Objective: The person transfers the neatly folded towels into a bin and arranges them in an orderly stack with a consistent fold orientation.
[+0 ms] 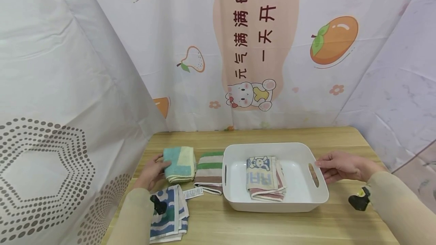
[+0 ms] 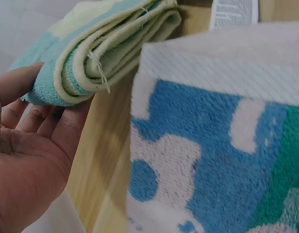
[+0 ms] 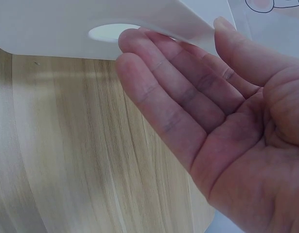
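My left hand pinches the near left edge of a folded teal and pale-yellow towel. In the left wrist view the thumb lies on the towel's side and the fingers reach beneath its folded layers. My right hand is at the right end of a white plastic bin, beside its handle hole. Fairly straight fingers touch the bin's outer wall in the right wrist view, and the thumb is by the rim. Inside the bin lies a folded cream and pink towel with a bear pattern.
A green, brown and beige striped towel lies between the teal towel and the bin. Nearer the front left is a blue patterned towel, partly under the left forearm, with a white tag. A printed curtain hangs behind the wooden table.
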A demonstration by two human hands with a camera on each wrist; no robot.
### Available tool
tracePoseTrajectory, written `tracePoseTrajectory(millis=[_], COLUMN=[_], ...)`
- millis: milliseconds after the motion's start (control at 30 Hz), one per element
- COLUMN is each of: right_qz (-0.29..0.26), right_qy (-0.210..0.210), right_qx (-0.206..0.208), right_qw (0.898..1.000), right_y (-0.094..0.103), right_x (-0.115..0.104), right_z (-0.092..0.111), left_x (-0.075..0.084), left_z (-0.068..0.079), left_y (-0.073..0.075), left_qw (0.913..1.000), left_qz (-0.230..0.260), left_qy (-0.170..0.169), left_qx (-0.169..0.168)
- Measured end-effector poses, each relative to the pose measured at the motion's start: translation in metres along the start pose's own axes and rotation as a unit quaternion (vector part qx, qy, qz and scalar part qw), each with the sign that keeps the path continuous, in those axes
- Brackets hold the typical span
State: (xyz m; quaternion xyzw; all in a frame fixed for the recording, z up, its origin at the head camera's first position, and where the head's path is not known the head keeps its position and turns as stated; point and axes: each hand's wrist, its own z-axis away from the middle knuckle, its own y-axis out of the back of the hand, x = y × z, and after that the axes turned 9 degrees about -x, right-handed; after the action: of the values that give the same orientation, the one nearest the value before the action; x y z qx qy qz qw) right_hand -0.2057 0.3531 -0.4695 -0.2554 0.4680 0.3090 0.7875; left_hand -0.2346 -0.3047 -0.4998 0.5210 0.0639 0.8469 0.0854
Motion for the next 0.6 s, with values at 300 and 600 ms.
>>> tracePoseTrajectory(millis=[300,600], right_qz=[0.003,0.008], right_qy=[0.0,-0.001], right_qx=[0.003,0.005], right_qw=[1.0,1.0], right_y=[-0.002,-0.002], right_x=[-0.002,-0.002], right_z=[0.001,0.002], left_x=[0.013,0.027], left_z=[0.003,0.004], left_y=[-0.002,-0.004], left_qw=[0.9991,0.9958], left_qz=[0.033,0.081], left_qy=[-0.024,-0.04], left_qx=[-0.005,-0.009])
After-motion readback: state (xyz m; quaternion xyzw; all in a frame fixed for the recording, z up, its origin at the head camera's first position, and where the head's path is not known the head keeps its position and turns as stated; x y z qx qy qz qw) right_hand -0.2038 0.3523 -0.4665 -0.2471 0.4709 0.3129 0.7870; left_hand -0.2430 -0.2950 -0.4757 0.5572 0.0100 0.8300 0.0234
